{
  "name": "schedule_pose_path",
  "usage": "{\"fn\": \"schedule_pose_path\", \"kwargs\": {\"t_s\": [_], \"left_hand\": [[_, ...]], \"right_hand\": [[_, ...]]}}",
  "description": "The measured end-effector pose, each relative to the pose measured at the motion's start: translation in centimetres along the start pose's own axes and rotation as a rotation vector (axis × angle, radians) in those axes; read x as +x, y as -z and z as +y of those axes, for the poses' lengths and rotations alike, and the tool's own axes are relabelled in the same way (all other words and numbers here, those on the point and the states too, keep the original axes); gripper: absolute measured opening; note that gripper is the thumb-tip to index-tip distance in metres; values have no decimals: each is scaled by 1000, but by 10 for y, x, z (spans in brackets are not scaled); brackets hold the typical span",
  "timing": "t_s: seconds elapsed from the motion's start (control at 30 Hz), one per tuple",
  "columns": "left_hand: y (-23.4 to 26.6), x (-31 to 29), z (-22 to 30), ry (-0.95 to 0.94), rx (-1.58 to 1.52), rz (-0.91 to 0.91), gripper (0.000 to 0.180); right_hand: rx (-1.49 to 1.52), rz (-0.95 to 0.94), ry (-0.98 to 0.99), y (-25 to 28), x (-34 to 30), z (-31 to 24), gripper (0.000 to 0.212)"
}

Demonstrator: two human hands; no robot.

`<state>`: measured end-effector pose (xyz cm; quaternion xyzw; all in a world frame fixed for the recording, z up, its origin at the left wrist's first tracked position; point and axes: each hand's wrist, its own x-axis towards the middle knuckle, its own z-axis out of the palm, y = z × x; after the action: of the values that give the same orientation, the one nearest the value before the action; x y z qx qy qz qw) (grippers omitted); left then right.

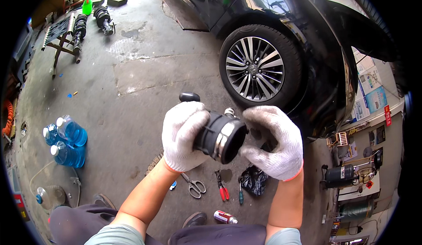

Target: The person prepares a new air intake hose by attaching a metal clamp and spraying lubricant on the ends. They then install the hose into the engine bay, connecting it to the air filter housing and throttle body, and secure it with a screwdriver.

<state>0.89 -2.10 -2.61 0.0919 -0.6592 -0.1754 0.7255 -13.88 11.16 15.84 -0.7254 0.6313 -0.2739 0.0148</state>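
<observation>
My left hand (184, 135), in a white knitted glove, is closed around a black rubber air intake hose (210, 133). A silver hose clamp (223, 138) with a screw at its top circles the end on the right, and that round opening faces right. Beyond the left glove shows a black rounded end (189, 97); the glove hides how it joins the hose. My right hand (279, 146), gloved alike, is beside the opening with fingers and thumb curved apart. I see nothing gripped in it; its fingertips come close to the rim, and I cannot tell whether they touch.
Scissors (194, 186), red-handled pliers (222, 187), a screwdriver (241, 191), a black plastic bag (254, 180) and a spray can (225, 217) lie on the floor near my legs. Blue-liquid jugs (70, 133) stand left. A black car's wheel (254, 67) is ahead; shock absorbers (103, 18) lie far left.
</observation>
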Motion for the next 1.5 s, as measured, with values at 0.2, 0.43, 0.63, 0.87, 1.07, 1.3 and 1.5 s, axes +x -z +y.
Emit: {"fn": "schedule_pose_path", "kwargs": {"t_s": [0.2,0.43,0.63,0.87,1.07,1.3,1.5], "left_hand": [[-3,13,18,-142,40,56,50],[-1,8,25,-152,14,83,49],[-1,9,22,-155,-67,99,53],[-9,-5,20,118,-194,-36,80],[-14,-9,24,390,-358,-119,86],[-4,22,34,918,-387,-363,90],[0,30,32,1141,-486,-419,82]], "right_hand": [[-369,162,297,-8,0,-7,41],[-297,276,394,-18,-8,-3,38],[-90,200,290,-11,-5,-14,25],[62,40,-165,-9,2,-14,15],[37,91,-212,-21,2,-4,16],[421,132,-512,-22,-2,22,21],[-46,41,40,-22,7,18,27]]}}
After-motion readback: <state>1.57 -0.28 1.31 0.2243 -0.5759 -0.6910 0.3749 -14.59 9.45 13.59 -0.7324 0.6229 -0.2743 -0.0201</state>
